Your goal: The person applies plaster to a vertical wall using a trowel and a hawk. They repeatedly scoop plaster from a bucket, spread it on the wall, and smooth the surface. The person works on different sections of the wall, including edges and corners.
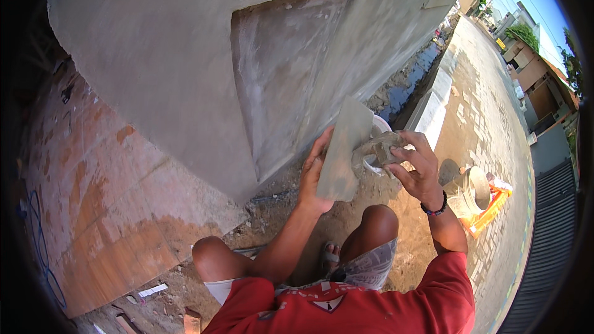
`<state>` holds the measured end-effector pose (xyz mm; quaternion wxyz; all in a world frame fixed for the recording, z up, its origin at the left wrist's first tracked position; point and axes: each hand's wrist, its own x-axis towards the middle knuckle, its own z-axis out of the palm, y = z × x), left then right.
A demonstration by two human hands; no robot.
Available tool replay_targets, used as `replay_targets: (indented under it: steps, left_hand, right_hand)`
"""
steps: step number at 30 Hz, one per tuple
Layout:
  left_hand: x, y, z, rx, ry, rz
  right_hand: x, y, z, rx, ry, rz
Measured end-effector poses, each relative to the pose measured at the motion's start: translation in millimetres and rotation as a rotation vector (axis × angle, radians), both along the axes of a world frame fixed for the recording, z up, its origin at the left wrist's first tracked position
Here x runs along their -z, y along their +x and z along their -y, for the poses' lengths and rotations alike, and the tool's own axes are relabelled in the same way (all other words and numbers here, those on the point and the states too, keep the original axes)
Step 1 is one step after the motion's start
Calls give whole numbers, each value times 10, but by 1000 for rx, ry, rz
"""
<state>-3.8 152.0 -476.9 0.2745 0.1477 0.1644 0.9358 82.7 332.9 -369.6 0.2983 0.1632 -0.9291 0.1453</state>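
Above my knees (380, 221), left fingers (317, 148) hold flat grey board (340, 154); right fingers (422, 142) pinch grey-caked piece (385, 147) at its face, handle or separate, cannot tell. Beyond: recessed grey wall (167, 55), pale bucket (477, 188) beside orange sack (487, 215).

1. The left forearm (283, 233) slants up and rightward from the lower centre of the frame to the wrist.
2. The left hand (314, 170) is near the centre, its fingers pointing upward and partly hidden from view.
3. The right forearm (450, 234) runs up and leftward from a red sleeve (450, 287) at the lower right.
4. A dark bracelet (436, 205) circles the right wrist.
5. The right hand (417, 164), right of centre, holds its fingers curled opposite the thumb in a closed grip.
6. Both legs are bent: the left knee (212, 255) is lower left of centre, the right knee (378, 221) higher, below centre.
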Motion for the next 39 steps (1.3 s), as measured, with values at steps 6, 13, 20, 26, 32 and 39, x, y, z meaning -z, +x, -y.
replay_targets:
  steps: [6, 13, 20, 26, 32, 39]
  left_hand:
    - [-148, -48, 70, 24, 55, 12]
    - [-153, -126, 164, 50, -27, -150]
    - [-356, -124, 310, 70, -18, -99]
    - [-288, -187, 335, 126, 69, -101]
    - [-440, -186, 302, 82, -80, -13]
    - [-53, -230, 82, 193, 230, -21]
  right_hand:
    - [125, 13, -33, -36, 176, -206]
    - [56, -59, -67, -66, 256, -412]
    - [91, -169, -124, -58, 315, -590]
    - [45, -311, -128, 18, 300, -699]
    - [-230, -613, -50, 45, 114, -854]
    - [-1543, -1053, 226, 65, -16, -1173]
